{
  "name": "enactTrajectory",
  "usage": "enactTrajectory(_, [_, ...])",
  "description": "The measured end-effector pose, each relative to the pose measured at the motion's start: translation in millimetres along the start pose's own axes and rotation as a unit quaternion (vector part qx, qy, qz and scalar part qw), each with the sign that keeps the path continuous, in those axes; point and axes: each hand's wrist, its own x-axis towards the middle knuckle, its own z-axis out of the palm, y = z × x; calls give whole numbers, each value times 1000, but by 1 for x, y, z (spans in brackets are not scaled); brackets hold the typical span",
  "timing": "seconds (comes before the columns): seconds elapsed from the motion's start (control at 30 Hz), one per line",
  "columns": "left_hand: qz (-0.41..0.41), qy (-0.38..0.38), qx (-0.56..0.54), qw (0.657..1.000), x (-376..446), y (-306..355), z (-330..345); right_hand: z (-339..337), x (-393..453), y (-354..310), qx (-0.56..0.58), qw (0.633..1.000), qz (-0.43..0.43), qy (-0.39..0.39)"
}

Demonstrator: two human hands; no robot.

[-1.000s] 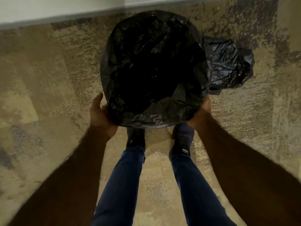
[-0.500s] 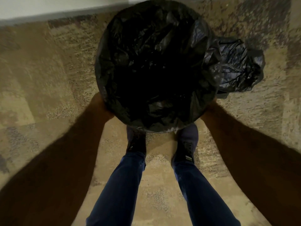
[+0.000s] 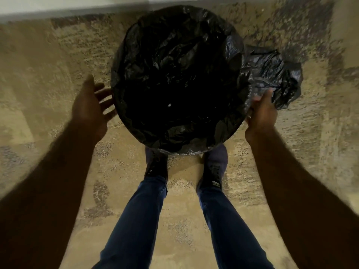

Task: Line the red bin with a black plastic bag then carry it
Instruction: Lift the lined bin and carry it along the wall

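The round bin (image 3: pixel 177 144) stands just beyond my feet, seen from above. A black plastic bag (image 3: pixel 174 74) covers its whole inside and rim, so no red shows. A bunched surplus of the bag (image 3: pixel 275 74) hangs off the bin's right side. My left hand (image 3: pixel 90 105) hovers just left of the bin with its palm turned toward it, fingers spread, holding nothing. My right hand (image 3: pixel 261 111) is against the bin's right rim, its fingers curled on the bag's plastic where the surplus starts.
Mottled tan and grey carpet (image 3: pixel 48 74) lies all around. A pale wall with a baseboard (image 3: pixel 77 8) runs along the far side, close behind the bin. My legs in blue jeans and dark shoes (image 3: pixel 157 167) stand directly at the bin's near edge.
Both hands were under the bin's near sides, and it rose toward me. Now my left hand has come off and opened, and my right hand has shifted up to the right rim.
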Motion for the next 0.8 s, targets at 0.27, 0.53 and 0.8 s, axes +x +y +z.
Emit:
enactTrajectory(0.27, [44,-33,151,987,-36,-18,27,4,-37,-23,-215,955,-176,-100])
enactTrajectory(0.53, [77,-37,153,984,-66,-8,0,-19,-43,-53,-235,937,-85,-244])
enactTrajectory(0.8, [54,46,41,997,-111,-8,-45,-9,-108,-79,-247,919,-95,-291])
